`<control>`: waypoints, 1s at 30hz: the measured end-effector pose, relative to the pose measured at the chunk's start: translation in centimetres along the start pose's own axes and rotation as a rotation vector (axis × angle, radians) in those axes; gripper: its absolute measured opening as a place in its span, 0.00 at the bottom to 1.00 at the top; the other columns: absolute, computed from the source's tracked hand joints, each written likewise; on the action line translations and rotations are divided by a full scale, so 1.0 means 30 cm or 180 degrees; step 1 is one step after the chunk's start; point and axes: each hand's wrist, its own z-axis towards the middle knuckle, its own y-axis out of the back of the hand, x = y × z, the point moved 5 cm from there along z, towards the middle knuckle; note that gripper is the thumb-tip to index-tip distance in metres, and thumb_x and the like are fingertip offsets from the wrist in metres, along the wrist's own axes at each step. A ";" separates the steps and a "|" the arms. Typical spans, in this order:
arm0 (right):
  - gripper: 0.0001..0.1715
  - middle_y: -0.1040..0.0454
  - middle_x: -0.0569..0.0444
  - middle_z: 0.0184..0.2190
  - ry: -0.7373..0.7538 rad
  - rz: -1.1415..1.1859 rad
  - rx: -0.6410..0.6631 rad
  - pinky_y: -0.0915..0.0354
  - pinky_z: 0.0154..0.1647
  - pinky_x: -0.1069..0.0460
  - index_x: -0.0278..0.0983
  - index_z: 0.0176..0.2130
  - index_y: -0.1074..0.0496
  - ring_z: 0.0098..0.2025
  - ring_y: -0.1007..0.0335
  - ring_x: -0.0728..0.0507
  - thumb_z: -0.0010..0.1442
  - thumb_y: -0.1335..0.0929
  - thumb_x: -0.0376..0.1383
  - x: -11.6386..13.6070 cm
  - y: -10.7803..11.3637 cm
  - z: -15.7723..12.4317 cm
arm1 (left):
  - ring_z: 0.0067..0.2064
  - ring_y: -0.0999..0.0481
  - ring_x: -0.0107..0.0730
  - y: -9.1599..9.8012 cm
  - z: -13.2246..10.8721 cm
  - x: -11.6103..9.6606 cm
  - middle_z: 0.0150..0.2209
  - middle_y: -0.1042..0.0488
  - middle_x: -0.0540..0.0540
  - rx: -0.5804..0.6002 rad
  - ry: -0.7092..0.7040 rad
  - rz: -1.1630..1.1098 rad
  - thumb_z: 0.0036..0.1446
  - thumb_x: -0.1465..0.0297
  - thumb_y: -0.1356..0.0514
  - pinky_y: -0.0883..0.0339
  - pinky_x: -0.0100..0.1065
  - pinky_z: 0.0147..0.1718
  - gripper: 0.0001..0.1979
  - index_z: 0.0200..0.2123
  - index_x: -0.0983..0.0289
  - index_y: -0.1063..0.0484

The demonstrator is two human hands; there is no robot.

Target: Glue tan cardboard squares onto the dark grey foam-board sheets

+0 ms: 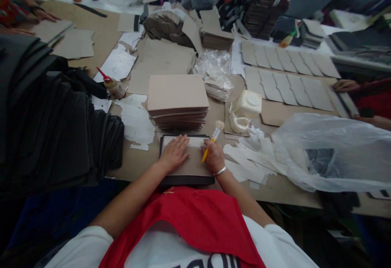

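Note:
My left hand (174, 152) lies flat, fingers spread, on a tan cardboard sheet (194, 164) that sits on a black piece (186, 179) right in front of me. My right hand (213, 156) rests on the sheet's right edge and grips a yellow-handled glue brush (213, 137), bristles pointing up and away. A white strip shows along the sheet's far edge. Just beyond stands a stack of tan cardboard sheets (177, 97).
A tall pile of black pieces (55, 125) fills the left. A glue bottle (114, 86), a white glue tub (247, 105), paper scraps (247, 162) and a clear plastic bag (332, 154) surround me. Other people's hands (42, 14) work at the far left and the right.

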 end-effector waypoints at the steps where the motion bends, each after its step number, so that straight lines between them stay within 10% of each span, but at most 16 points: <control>1: 0.12 0.28 0.45 0.38 0.0106 -0.0004 0.0113 0.40 0.43 0.46 0.36 0.44 0.33 0.41 0.35 0.40 0.61 0.39 0.36 0.016 -0.011 -0.005 | 0.65 0.49 0.42 -0.029 -0.005 -0.012 0.64 0.45 0.61 0.0206 -0.0058 0.0027 0.59 0.57 0.50 0.57 0.45 0.61 0.30 0.62 0.64 0.46; 14: 0.12 0.31 0.50 0.26 0.0806 -0.0422 0.0029 0.44 0.35 0.49 0.37 0.38 0.29 0.33 0.40 0.42 0.62 0.40 0.31 0.062 0.038 -0.058 | 0.65 0.56 0.59 0.031 -0.171 0.077 0.65 0.53 0.70 -0.0072 0.1376 0.0797 0.50 0.44 0.48 0.68 0.61 0.59 0.46 0.64 0.68 0.51; 19: 0.11 0.32 0.49 0.27 0.0287 -0.0815 -0.0140 0.43 0.38 0.48 0.38 0.37 0.30 0.34 0.38 0.42 0.60 0.40 0.32 -0.118 0.225 -0.219 | 0.66 0.54 0.52 0.068 -0.165 0.026 0.64 0.51 0.70 -0.0508 0.0973 0.0653 0.57 0.50 0.50 0.66 0.54 0.61 0.40 0.63 0.72 0.51; 24: 0.14 0.29 0.46 0.29 -0.0335 -0.1545 -0.0013 0.41 0.34 0.47 0.35 0.40 0.31 0.35 0.35 0.39 0.55 0.40 0.28 -0.314 0.382 -0.345 | 0.66 0.55 0.44 -0.009 -0.023 -0.119 0.65 0.53 0.65 0.0017 0.0030 0.0213 0.58 0.51 0.52 0.64 0.46 0.63 0.39 0.64 0.71 0.52; 30: 0.24 0.29 0.44 0.46 0.0010 -0.0107 -0.0380 0.36 0.46 0.45 0.36 0.49 0.38 0.45 0.32 0.40 0.53 0.42 0.25 -0.070 0.241 -0.193 | 0.67 0.58 0.44 -0.119 0.072 -0.186 0.66 0.55 0.64 0.0690 -0.0320 0.0002 0.55 0.47 0.52 0.68 0.48 0.63 0.42 0.63 0.71 0.52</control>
